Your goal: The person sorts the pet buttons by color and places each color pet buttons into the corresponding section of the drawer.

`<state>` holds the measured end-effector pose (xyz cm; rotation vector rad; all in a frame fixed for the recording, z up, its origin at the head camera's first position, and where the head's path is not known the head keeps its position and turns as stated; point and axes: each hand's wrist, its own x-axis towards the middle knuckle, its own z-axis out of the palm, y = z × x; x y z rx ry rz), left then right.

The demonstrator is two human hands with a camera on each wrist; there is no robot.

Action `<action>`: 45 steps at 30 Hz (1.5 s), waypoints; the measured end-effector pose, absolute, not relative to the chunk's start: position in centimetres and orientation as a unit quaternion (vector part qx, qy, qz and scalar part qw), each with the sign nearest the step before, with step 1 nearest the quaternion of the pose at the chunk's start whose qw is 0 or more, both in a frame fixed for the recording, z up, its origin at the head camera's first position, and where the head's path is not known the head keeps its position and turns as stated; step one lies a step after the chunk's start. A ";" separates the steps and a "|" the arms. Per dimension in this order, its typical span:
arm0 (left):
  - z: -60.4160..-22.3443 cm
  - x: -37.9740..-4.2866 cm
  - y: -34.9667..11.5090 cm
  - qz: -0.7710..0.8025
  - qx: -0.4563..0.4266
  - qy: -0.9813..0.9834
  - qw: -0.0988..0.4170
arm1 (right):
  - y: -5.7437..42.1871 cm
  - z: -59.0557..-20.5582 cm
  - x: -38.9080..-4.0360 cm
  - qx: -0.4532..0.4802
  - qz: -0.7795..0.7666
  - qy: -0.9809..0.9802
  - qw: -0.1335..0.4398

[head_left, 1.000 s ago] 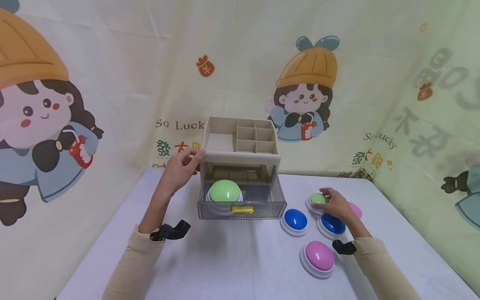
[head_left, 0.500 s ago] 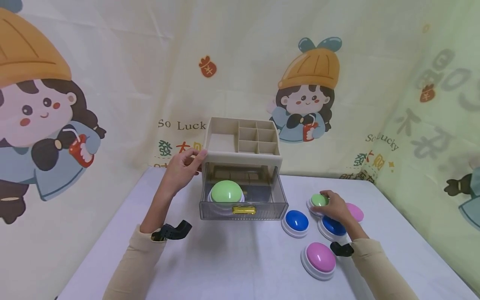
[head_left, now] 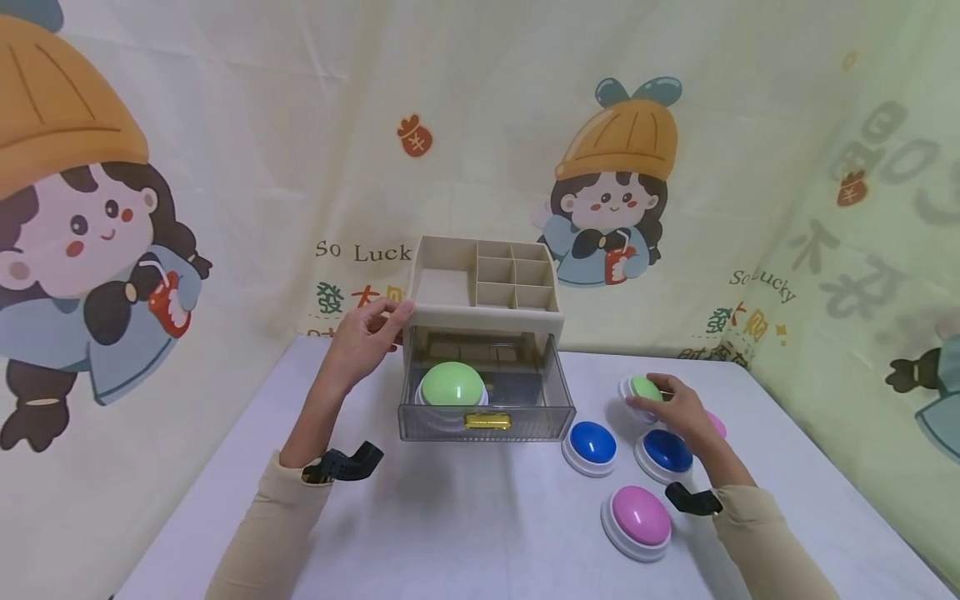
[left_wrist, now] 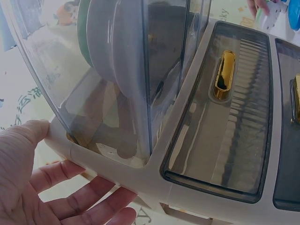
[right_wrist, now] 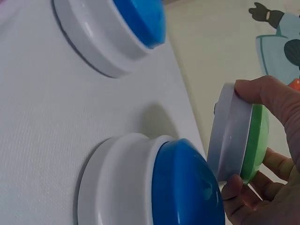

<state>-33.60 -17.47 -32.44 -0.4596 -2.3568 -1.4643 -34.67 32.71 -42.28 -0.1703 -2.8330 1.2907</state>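
Observation:
My right hand (head_left: 681,410) pinches a green dome button (head_left: 645,388) by its white base between thumb and fingers. In the right wrist view that green button (right_wrist: 257,140) is tilted and held above the table. My left hand (head_left: 365,337) holds the left edge of a cream storage box (head_left: 487,316), thumb on its front corner and fingers along its side. The box's clear grey top drawer (head_left: 437,423) is pulled out, with a gold handle (head_left: 487,421). Inside it, at the left, sits a larger green button (head_left: 452,383).
Two blue buttons (head_left: 592,442) (head_left: 667,451) and a pink button (head_left: 641,515) stand right of the box. Another pink button (head_left: 716,423) is partly hidden behind my right hand. Small compartments (head_left: 514,271) form the box's top. A printed cloth (head_left: 480,167) hangs behind the white table (head_left: 465,517).
My right hand has taken the small green button by its base and lifted it, tilting it slightly. My left hand stays at the box's edge.

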 end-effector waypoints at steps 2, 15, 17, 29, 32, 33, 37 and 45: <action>-32.5 -33.6 -17.5 -0.514 -0.160 -0.827 0.163 | 32.5 -42.1 -34.5 -0.054 0.420 -0.906 0.012; -32.5 -33.7 -17.5 -0.516 -0.161 -0.825 0.165 | 31.5 -40.9 -33.4 -0.034 0.415 -0.908 0.040; -32.5 -33.7 -17.5 -0.517 -0.162 -0.824 0.164 | 31.2 -40.5 -32.9 -0.030 0.412 -0.910 0.045; -32.5 -33.7 -17.5 -0.517 -0.162 -0.825 0.162 | 28.9 -38.4 -29.8 0.023 0.413 -0.907 0.076; -32.4 -33.6 -17.5 -0.516 -0.163 -0.824 0.165 | 28.4 -38.0 -29.4 0.038 0.410 -0.907 0.081; -32.4 -33.6 -17.5 -0.516 -0.163 -0.824 0.165 | 28.3 -37.9 -29.3 0.041 0.411 -0.907 0.083; -32.4 -33.6 -17.5 -0.516 -0.161 -0.825 0.164 | 28.0 -37.6 -29.1 0.048 0.413 -0.906 0.085; -32.5 -33.6 -17.4 -0.516 -0.161 -0.826 0.163 | 27.4 -36.9 -28.4 0.065 0.416 -0.901 0.099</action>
